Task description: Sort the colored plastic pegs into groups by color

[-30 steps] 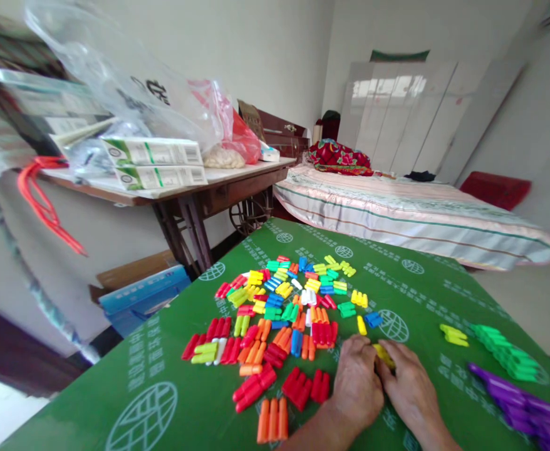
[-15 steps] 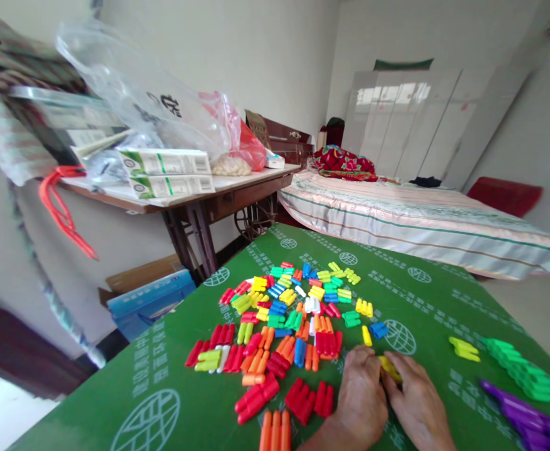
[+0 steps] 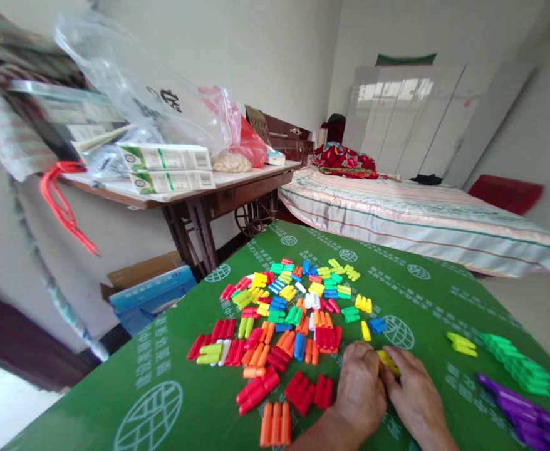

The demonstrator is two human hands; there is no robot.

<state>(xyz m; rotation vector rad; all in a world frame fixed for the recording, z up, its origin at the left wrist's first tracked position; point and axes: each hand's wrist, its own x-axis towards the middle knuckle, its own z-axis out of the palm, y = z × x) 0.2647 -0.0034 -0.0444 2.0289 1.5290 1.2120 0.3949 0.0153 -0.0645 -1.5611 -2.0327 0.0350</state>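
Note:
Close together at the front of the green table [image 3: 209, 407], both my hands are closed around a yellow plastic block [image 3: 388, 363]. My left hand [image 3: 362, 388] grips its left side, and the fingers cover most of that end. On the other side, my right hand [image 3: 416, 394] pinches the block between thumb and fingers. Left of my hands lie red joined-tube blocks [image 3: 300, 393] and an orange three-tube block [image 3: 275, 424]. A single yellow piece [image 3: 366, 331] and a blue block [image 3: 378, 325] lie just beyond my fingertips.
Many coloured blocks [image 3: 275, 313] spread over the table's middle. To the right are a yellow block [image 3: 461, 344], a joined green row [image 3: 517, 364] and a purple assembly [image 3: 529, 413]. A side table [image 3: 237, 178] with bags and boxes stands left; a bed [image 3: 397, 216] stands behind.
My hands stay in nearly the same place on the yellow block, with only a slight shift of the fingers. The camera view has moved a little; the loose blocks lie as before.

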